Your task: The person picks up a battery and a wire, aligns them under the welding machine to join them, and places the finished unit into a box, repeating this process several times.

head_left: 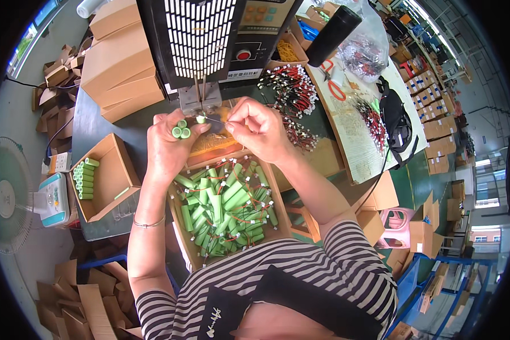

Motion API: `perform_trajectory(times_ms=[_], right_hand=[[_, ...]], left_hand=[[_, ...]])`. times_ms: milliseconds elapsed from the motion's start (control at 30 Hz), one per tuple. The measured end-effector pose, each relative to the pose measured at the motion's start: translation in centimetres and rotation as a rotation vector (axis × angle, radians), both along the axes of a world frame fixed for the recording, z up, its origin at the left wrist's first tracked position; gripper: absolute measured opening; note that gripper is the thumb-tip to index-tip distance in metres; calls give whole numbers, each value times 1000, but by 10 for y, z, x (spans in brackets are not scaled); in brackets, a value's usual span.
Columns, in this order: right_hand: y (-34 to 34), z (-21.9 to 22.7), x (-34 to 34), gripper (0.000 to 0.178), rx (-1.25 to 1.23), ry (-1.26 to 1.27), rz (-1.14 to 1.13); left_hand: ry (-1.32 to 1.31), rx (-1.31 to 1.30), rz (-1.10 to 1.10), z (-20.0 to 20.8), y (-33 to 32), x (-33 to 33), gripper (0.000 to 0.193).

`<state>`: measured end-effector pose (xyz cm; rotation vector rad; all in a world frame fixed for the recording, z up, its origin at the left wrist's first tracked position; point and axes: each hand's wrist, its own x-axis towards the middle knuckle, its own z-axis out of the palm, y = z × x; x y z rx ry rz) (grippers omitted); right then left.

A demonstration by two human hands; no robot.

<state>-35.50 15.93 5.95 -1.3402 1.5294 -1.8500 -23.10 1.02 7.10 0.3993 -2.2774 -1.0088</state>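
Note:
My left hand [167,148] is closed around several green battery cells [181,130], their round ends facing up. One more green cell [201,119] stands at its fingertips, right under the two thin rods of the spot welder [200,96]. My right hand [258,127] pinches a thin wire-like piece [215,119], which reaches left toward that cell's top; its exact kind is too small to tell. Just below both hands, an orange-yellow tray [212,146] lies partly covered. Close to my body, a cardboard box [280,218] is filled with green cells carrying red and black leads with white plugs.
To the left, an open carton [116,161] holds stacked green cells [85,180]. Plugged wire leads [292,90] lie in heaps right of the machine. Scissors [335,88], a black bottle [335,34] and a black bag [395,122] occupy the right side. A fan [7,195] stands far left.

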Motion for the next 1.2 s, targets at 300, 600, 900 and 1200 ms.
perform_trajectory(times_ms=[300,600,900,1200], right_hand=[[-1,-1,4,14,21,167,-111],[-2,-5,5,16,-6,175,-154],[12,8,6,6,123,-33,-153],[21,43,27,11,73,343,-98]], left_hand=[[4,-14,-26,3,0,-3,21],[-20,-26,-32,0,-2,-2,20],[21,-303,17,12,12,6,22],[67,786,-177,22,15,52,21]])
